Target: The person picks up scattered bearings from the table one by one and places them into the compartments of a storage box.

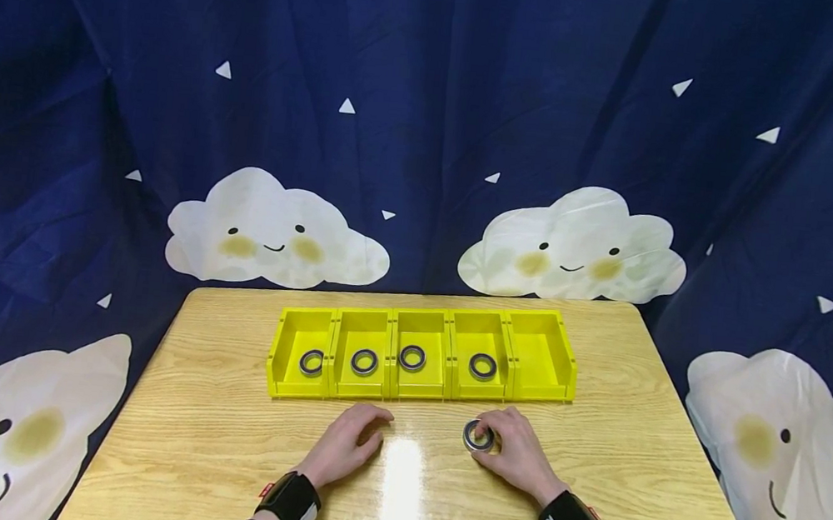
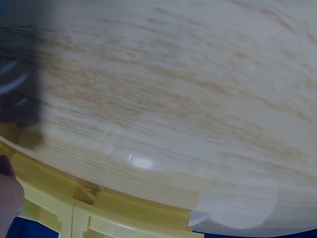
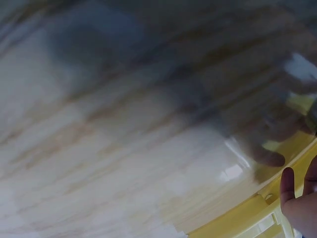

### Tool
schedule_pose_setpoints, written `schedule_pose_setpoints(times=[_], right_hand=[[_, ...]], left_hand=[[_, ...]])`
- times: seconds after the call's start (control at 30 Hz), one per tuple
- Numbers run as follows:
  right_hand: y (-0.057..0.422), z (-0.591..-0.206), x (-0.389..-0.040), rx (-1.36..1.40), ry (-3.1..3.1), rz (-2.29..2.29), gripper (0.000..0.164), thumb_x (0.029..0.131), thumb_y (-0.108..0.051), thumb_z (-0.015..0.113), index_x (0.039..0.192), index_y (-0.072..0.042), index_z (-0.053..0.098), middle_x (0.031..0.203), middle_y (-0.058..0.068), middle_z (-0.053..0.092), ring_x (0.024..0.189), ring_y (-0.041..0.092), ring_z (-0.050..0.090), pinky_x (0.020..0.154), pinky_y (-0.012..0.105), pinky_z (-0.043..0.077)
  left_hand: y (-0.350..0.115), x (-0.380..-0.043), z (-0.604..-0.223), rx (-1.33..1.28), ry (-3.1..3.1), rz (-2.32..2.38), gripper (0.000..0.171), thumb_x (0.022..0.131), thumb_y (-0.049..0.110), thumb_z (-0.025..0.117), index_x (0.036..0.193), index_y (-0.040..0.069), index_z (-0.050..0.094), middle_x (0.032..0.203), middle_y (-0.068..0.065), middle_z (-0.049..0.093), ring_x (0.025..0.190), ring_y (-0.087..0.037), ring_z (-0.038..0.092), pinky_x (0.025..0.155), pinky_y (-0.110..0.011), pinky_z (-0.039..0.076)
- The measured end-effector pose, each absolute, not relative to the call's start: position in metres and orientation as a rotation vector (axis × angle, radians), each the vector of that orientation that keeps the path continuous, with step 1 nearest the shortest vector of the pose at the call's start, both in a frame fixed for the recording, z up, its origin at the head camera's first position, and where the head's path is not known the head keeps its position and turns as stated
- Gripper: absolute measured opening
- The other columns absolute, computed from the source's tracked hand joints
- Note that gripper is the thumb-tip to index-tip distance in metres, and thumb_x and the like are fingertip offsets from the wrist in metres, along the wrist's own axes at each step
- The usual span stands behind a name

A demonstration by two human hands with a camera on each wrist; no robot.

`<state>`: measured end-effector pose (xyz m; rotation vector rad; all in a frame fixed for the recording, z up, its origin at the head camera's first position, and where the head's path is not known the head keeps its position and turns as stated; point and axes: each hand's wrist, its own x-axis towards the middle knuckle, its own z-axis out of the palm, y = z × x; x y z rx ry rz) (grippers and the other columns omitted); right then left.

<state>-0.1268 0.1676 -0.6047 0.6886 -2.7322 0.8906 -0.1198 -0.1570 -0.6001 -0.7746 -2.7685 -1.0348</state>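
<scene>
My right hand (image 1: 516, 451) pinches a ball bearing (image 1: 469, 441), a dark ring with a metal rim, just in front of the row of yellow bins. The thumb is at its near side and a fingertip overlaps the ring's middle. My left hand (image 1: 344, 447) is over the table before the second and third bins, fingers loosely bent and holding nothing. One similar bearing lies in each of the four left bins, such as this bearing (image 1: 363, 374) in the second. The rightmost bin (image 1: 537, 351) has no bearing in it. Only fingertips show in each wrist view.
The joined yellow bins (image 1: 417, 392) stand across the back of the wooden table (image 1: 220, 425). A dark blue curtain (image 1: 429, 127) with white clouds hangs behind and at both sides. Light glares off the tabletop between the hands.
</scene>
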Motion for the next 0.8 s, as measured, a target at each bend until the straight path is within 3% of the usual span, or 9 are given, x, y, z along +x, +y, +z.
schedule_pose_setpoints(times=[0.27, 0.47, 0.8], right_hand=[[0.168, -0.608, -0.124, 0.670, -2.711, 0.871, 0.032, 0.061, -0.020, 0.090, 0.079, -0.022, 0.064, 0.104, -0.003, 0.073, 0.092, 0.011, 0.055, 0.082, 0.036, 0.044], [0.168, -0.609, -0.123, 0.653, -2.743, 0.881, 0.030, 0.062, -0.018, 0.089, 0.081, -0.022, 0.065, 0.108, 0.000, 0.071, 0.097, 0.015, 0.056, 0.084, 0.040, 0.045], [0.174, -0.604, -0.120, 0.656, -2.780, 1.017, 0.028, 0.071, -0.023, 0.085, 0.094, -0.019, 0.070, 0.126, 0.012, 0.064, 0.118, 0.029, 0.055, 0.099, 0.054, 0.040]], left_hand=[[-0.159, -0.119, -0.601, -0.780, -2.753, -1.020, 0.026, 0.089, 0.009, 0.066, 0.115, 0.013, 0.065, 0.110, 0.002, 0.067, 0.107, -0.014, 0.061, 0.093, -0.036, 0.050], [-0.162, -0.119, -0.602, -0.748, -2.771, -1.014, 0.028, 0.088, 0.010, 0.066, 0.115, 0.017, 0.064, 0.112, 0.005, 0.066, 0.109, -0.013, 0.060, 0.096, -0.035, 0.049], [-0.176, -0.118, -0.599, -0.653, -2.761, -1.042, 0.029, 0.087, 0.009, 0.068, 0.115, 0.015, 0.065, 0.117, 0.003, 0.065, 0.114, -0.017, 0.058, 0.101, -0.038, 0.046]])
